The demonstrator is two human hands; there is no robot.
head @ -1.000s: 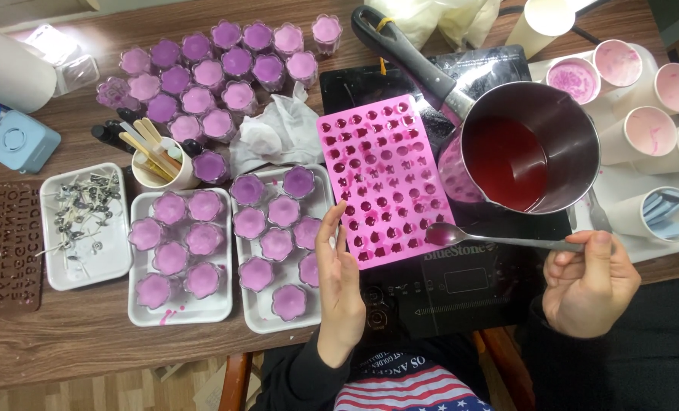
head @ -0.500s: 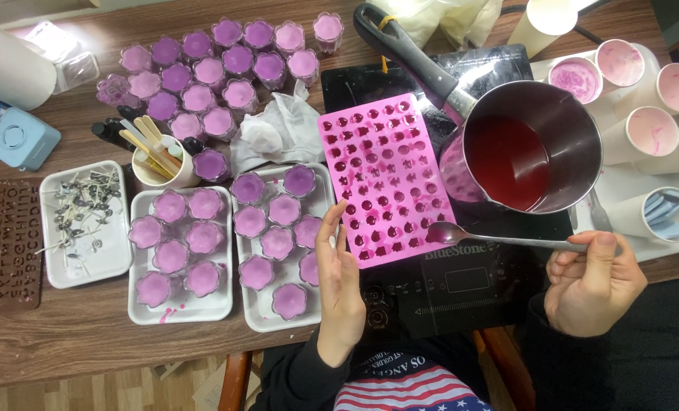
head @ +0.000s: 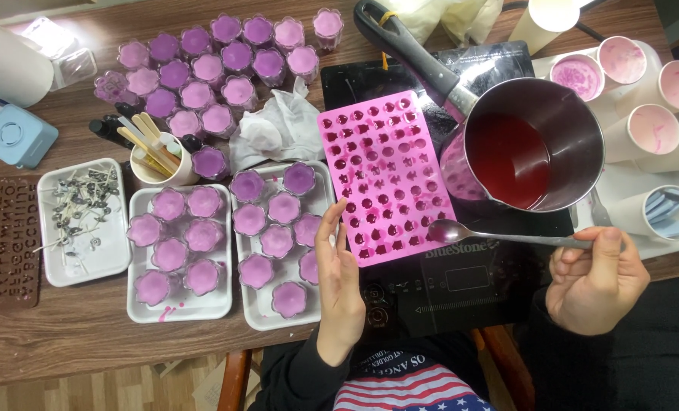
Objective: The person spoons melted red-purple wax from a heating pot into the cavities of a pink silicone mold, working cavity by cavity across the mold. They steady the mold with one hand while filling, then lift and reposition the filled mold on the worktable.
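Note:
A pink silicone mould (head: 385, 175) with many small cavities lies partly on a black cooktop (head: 461, 289). My left hand (head: 338, 281) rests flat at the mould's lower left corner, fingers together, steadying it. A metal spoon (head: 499, 237) is held in my right hand (head: 594, 278), its bowl at the mould's lower right edge. Right of the mould sits a dark saucepan (head: 533, 144) with red liquid inside.
Two white trays (head: 217, 308) hold purple flower-shaped candles; more stand at the back (head: 217, 65). A tray of wicks (head: 80, 221), a brown letter mould (head: 4, 240), a cup of sticks (head: 153, 156), a crumpled cloth (head: 278, 125) and paper cups (head: 644, 129) surround them.

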